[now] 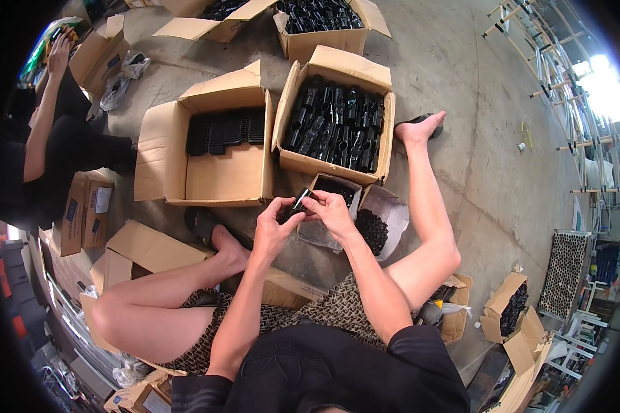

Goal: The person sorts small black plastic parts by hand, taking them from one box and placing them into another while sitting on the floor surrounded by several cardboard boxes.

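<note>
A small glossy black part [300,200], short and tube-like, is held up between both hands; its exact kind cannot be made out. My left hand [275,226] pinches it from the left with thumb and fingers. From the right, the closed fingers of my right hand [332,212] grip its upper end. Just beyond my hands stands an open carton [334,165] packed with similar glossy black parts. Left of it, another open carton [217,182] has rows of black pieces along its far side. Beneath my right hand, two small bins [397,210] hold tiny black pieces.
Two more open cartons [317,47] of black parts stand farther off. A seated person [41,138] works at the left, near closed boxes [83,213]. Cartons [510,310] lie at the lower right. Metal tube racks [565,103] line the right side of the concrete floor [492,172].
</note>
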Action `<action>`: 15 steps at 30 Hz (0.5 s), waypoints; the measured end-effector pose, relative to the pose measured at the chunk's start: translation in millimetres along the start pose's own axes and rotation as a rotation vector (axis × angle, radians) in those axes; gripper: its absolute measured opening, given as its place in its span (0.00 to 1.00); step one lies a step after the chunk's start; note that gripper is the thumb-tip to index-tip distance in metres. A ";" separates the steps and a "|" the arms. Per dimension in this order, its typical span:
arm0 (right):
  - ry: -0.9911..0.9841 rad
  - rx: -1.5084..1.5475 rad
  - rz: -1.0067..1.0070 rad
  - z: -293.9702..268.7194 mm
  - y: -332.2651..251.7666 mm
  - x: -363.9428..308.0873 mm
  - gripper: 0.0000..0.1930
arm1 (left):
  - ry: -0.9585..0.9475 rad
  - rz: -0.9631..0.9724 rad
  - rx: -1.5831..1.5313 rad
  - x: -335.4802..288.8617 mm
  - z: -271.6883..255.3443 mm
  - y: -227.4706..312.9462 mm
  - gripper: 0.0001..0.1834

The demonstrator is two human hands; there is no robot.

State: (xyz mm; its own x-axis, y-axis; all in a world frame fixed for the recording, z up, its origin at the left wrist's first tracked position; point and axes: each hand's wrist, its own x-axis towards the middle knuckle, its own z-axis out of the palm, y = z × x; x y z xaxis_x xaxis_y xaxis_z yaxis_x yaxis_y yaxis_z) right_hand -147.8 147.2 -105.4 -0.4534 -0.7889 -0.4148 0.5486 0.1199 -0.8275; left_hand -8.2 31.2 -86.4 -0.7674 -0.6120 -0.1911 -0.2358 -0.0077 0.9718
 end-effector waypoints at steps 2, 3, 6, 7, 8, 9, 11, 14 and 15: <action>0.016 -0.087 0.013 -0.8 -0.9 -0.6 0.14 | 0.039 -0.036 -0.096 1.9 6.5 -18.8 0.19; -0.001 -0.102 0.037 -0.4 -5.3 -1.9 0.14 | 0.057 -0.042 -0.103 1.3 9.0 -20.8 0.19; -0.006 -0.159 0.078 -10.3 -21.4 -5.2 0.13 | 0.066 -0.111 -0.237 0.3 13.5 -25.8 0.16; 0.022 -0.186 0.072 -20.8 -27.2 -6.7 0.13 | 0.063 -0.142 -0.300 0.3 14.7 -25.7 0.15; 0.049 -0.212 0.066 -32.6 -33.9 -8.4 0.12 | 0.066 -0.204 -0.375 -0.6 14.3 -25.8 0.15; 0.172 -0.259 0.032 -50.9 -41.8 -10.7 0.11 | 0.063 -0.266 -0.449 -1.4 14.6 -24.0 0.14; 0.408 -0.407 -0.007 -94.1 -48.9 -16.4 0.09 | 0.066 -0.357 -0.539 -1.5 13.2 -24.4 0.12; 0.597 -0.841 0.095 -149.1 -26.3 -20.1 0.08 | 0.042 -0.407 -0.652 1.3 11.2 -23.0 0.12; 0.629 -1.006 0.154 -163.5 -14.5 -20.4 0.08 | 0.048 -0.417 -0.677 1.9 11.6 -13.6 0.12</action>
State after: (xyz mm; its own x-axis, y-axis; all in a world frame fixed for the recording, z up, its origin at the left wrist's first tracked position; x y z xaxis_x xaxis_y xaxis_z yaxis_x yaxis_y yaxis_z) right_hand -261.4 260.1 -146.8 -0.8494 -0.3251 -0.4157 -0.0416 0.8265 -0.5615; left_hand -13.4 39.2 -101.5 -0.6658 -0.4858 -0.5663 -0.0728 -0.7130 0.6973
